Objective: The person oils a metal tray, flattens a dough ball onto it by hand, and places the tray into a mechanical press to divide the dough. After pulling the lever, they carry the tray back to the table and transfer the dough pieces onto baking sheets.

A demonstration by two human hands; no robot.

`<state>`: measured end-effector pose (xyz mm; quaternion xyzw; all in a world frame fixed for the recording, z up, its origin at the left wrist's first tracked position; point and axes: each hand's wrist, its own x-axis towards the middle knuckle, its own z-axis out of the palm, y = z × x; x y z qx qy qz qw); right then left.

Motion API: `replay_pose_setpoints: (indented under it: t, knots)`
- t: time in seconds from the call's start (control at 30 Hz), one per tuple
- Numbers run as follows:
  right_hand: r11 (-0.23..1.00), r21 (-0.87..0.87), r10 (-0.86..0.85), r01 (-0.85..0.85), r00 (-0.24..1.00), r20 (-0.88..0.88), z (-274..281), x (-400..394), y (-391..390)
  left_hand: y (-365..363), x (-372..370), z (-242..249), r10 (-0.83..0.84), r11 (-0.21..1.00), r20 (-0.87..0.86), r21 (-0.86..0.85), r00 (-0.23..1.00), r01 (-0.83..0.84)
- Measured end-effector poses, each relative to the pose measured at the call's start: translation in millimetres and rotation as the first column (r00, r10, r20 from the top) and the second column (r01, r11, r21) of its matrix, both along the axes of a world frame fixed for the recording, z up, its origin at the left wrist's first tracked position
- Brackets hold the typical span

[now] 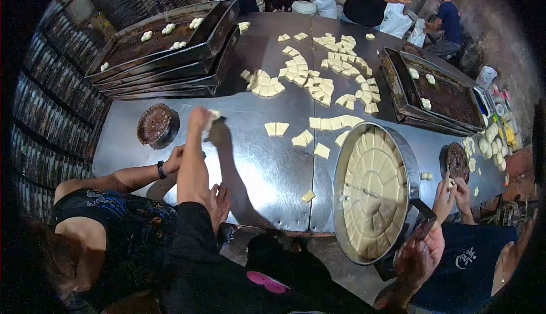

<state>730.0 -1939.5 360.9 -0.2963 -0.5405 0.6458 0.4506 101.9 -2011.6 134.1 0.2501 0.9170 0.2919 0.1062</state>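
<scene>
My left hand [199, 119] reaches out over the steel table with its fingers closed on a pale dough piece [214, 114]. My right hand [422, 251] grips the dark handle [424, 223] of a big round metal pan [408, 172]. This pan is tilted towards me at the table's near edge. Inside it lies a disc of dough [372, 166] cut into rings of wedges. Loose dough pieces [276, 128] lie on the table between my left hand and the pan, and a single piece [308, 195] sits near the front edge.
Many cut dough pieces [296, 66] cover the far table [256, 160]. Stacked baking trays [165, 58] stand at the back left, others [435, 89] at the right. Round brown bowls [154, 125] flank me. Co-workers' hands [219, 203] work close on both sides; others stand opposite.
</scene>
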Motion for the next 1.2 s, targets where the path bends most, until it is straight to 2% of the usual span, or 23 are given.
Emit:
replay_pose_setpoints:
  t: [0.07, 0.13, 0.17, 0.23, 0.27, 0.37, 0.43, 0.47, 0.5, 0.57, 0.63, 0.7, 0.73, 0.77, 0.8, 0.87, 0.9, 0.93, 1.0, 1.03, 1.1, 1.13, 1.2]
  knots:
    - [0.999, -0.039, -0.002, 0.001, 1.000, -0.018, 8, -8, 1, -15, 9, -10, 0.095, 0.918, -0.202, -0.362, 0.975, -0.164]
    - [1.000, -0.012, 0.028, -0.028, 1.000, -0.006, 6, -7, 2, 9, 53, -10, -0.048, 0.919, -0.557, -0.350, 0.829, -0.182]
    - [1.000, -0.015, 0.015, -0.015, 1.000, -0.002, 10, -8, 1, 27, 79, -5, -0.175, 0.978, -0.499, -0.185, 0.849, 0.093]
    - [0.986, -0.148, -0.058, 0.076, 0.991, 0.120, 18, -15, -2, 76, 118, -13, -0.375, 0.903, -0.424, 0.033, 0.824, 0.428]
    - [0.987, -0.138, -0.065, 0.084, 0.988, 0.137, 18, -14, -2, 96, 139, -21, -0.401, 0.857, -0.403, 0.153, 0.823, 0.492]
    - [0.984, -0.129, -0.099, 0.120, 0.982, 0.160, 22, -14, -4, 128, 173, -30, -0.529, 0.819, -0.335, 0.040, 0.780, 0.573]
    - [0.985, -0.131, -0.097, 0.112, 0.988, 0.120, 25, -19, -5, 136, 176, -35, -0.555, 0.832, -0.119, -0.059, 0.823, 0.552]
    - [0.985, -0.129, -0.107, 0.116, 0.992, 0.073, 25, -21, -6, 131, 175, -39, -0.551, 0.822, -0.191, 0.042, 0.812, 0.568]
    - [0.985, -0.135, -0.097, 0.105, 0.993, 0.066, 23, -20, -6, 125, 166, -48, -0.544, 0.828, -0.195, 0.033, 0.816, 0.560]
    - [0.987, -0.131, -0.085, 0.091, 0.995, 0.050, 17, -14, -2, 111, 147, -58, -0.380, 0.915, -0.109, 0.099, 0.918, 0.390]
    - [0.987, -0.133, -0.087, 0.093, 0.995, 0.052, 15, -13, -3, 64, 120, -39, -0.088, 0.939, -0.099, 0.325, 0.991, 0.116]
    - [0.983, -0.166, -0.073, 0.075, 0.997, 0.016, 19, -16, -4, 16, 87, -35, 0.191, 0.966, -0.190, 0.212, 0.963, -0.150]
    - [0.999, -0.009, 0.049, -0.050, 0.998, -0.035, -3, 0, 6, -5, 75, -33, 0.281, 0.959, -0.243, 0.104, 0.929, -0.263]
    - [0.999, -0.006, 0.042, -0.042, 0.999, -0.033, 0, -1, 6, -17, 72, -32, 0.357, 0.927, -0.305, -0.001, 0.883, -0.375]
    - [0.999, -0.009, 0.049, -0.049, 0.998, -0.026, 4, -7, 5, -16, 82, -28, 0.349, 0.931, -0.305, 0.004, 0.886, -0.365]
    - [0.998, -0.057, 0.008, -0.005, 0.999, 0.045, 14, -15, 1, 6, 111, -9, 0.161, 0.925, -0.565, -0.200, 0.809, -0.324]
    - [0.999, -0.050, -0.007, 0.010, 0.999, 0.051, 16, -17, 0, 26, 130, -3, 0.014, 0.992, -0.444, -0.105, 0.896, -0.068]
    - [0.997, -0.062, -0.040, 0.045, 0.996, 0.081, 17, -21, 0, 58, 148, -24, 0.018, 0.994, -0.460, 0.103, 0.888, 0.033]
    - [0.997, -0.030, -0.067, 0.073, 0.981, 0.181, 10, -12, 4, 113, 203, -27, -0.181, 0.975, -0.387, 0.051, 0.904, 0.216]
    - [0.996, -0.013, -0.079, 0.084, 0.970, 0.231, 15, -12, 2, 144, 216, -50, -0.307, 0.941, -0.279, 0.056, 0.910, 0.335]
    - [0.990, -0.105, -0.078, 0.094, 0.986, 0.148, 19, -20, -3, 160, 250, -55, -0.469, 0.843, -0.323, 0.115, 0.822, 0.526]
    - [0.992, -0.096, -0.065, 0.080, 0.987, 0.150, 19, -21, -3, 170, 253, -60, -0.455, 0.849, -0.325, 0.124, 0.829, 0.514]
    - [0.989, -0.078, -0.112, 0.124, 0.984, 0.138, 20, -23, -7, 171, 250, -76, -0.516, 0.804, -0.109, 0.282, 0.850, 0.524]
